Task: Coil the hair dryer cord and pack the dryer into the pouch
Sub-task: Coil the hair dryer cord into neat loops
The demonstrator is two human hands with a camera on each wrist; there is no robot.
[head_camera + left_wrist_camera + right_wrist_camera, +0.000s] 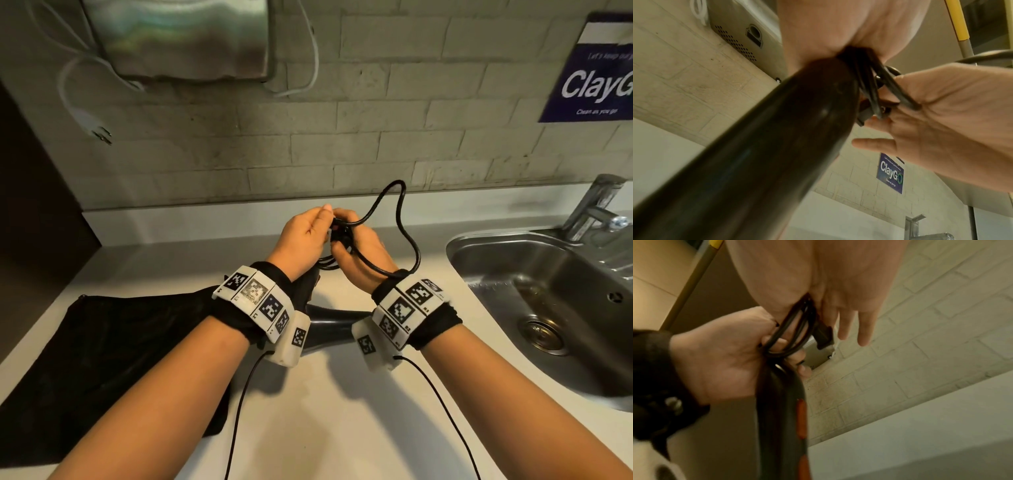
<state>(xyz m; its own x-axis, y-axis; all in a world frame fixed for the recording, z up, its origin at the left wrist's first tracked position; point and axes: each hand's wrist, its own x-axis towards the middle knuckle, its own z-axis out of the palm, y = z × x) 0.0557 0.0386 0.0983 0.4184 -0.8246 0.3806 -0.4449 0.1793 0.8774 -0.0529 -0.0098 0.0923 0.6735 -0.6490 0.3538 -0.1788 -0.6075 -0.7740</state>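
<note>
While both hands (pixel 334 240) grip cord (pixel 404 219) | pouch (pixel 113 356) left | sink (pixel 548 291) right

The pouch (pixel 113 353) lies on the tabletop (pixel 342 411) at the left. The sink (pixel 548 308) is at the right, with the tap (pixel 596 209) behind it.

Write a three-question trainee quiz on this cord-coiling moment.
1. True or false: the black pouch already holds the hair dryer.
2. Which hand holds the coiled loops against the dryer's handle: A) left hand, B) right hand, C) neither?
3. Fill in: a loose loop of cord arches up toward the ____ wall.

Key: 1 false, the pouch lies flat on the counter; 2 A; 3 brick.
</note>
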